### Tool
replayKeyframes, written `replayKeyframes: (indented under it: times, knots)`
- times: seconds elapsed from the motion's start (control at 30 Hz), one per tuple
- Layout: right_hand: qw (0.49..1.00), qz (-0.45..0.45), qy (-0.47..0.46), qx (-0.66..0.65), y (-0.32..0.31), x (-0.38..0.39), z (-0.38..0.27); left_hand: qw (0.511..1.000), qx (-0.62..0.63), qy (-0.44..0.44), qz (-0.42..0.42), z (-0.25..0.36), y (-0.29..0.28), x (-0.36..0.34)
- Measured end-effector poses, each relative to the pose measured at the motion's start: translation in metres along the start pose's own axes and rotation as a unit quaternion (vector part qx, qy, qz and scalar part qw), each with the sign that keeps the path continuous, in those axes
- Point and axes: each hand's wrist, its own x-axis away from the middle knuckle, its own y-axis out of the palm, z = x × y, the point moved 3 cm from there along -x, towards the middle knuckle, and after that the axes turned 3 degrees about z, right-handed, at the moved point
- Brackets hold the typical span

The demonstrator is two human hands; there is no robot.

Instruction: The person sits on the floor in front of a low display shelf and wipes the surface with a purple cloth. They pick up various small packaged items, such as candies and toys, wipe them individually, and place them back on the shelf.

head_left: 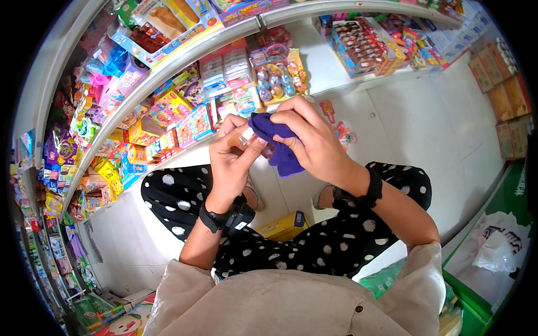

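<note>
Head view: rumpled, fuzzy purple cloth [284,159]

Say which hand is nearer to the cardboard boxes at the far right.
Right. The right hand grips the purple cloth, to the left of the cardboard boxes; the left hand is farther left, beyond the cloth.

The white lower shelf [320,59] carried a tray of egg-shaped toys [276,83], a box of brown packets [358,47] and, at the left, crowded bright boxes [168,109]. Above, the curved upper shelf [305,15] held a blue-edged box [168,28]. On the pale tiled floor [431,120], red packets [328,112] lay near the lower shelf, a yellow box [282,227] sat partly hidden, and brown cartons [496,70] stood stacked at the right.
</note>
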Motion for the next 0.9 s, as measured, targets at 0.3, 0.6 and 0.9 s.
replayKeyframes:
  times: [0.3,0.6,0.9]
  knots:
    - [0.993,-0.007,0.006,0.114,-0.014,-0.004,0.018,0.992,0.012,-0.122,0.0,-0.005,0.003,-0.005]
    - [0.97,-0.115,-0.105,0.185,0.001,-0.004,-0.012,0.942,-0.319,0.031,-0.096,-0.001,0.006,-0.01]
    - [0.987,0.055,0.019,0.151,-0.052,-0.01,0.038,0.978,-0.141,-0.151,-0.018,-0.106,-0.013,-0.035]
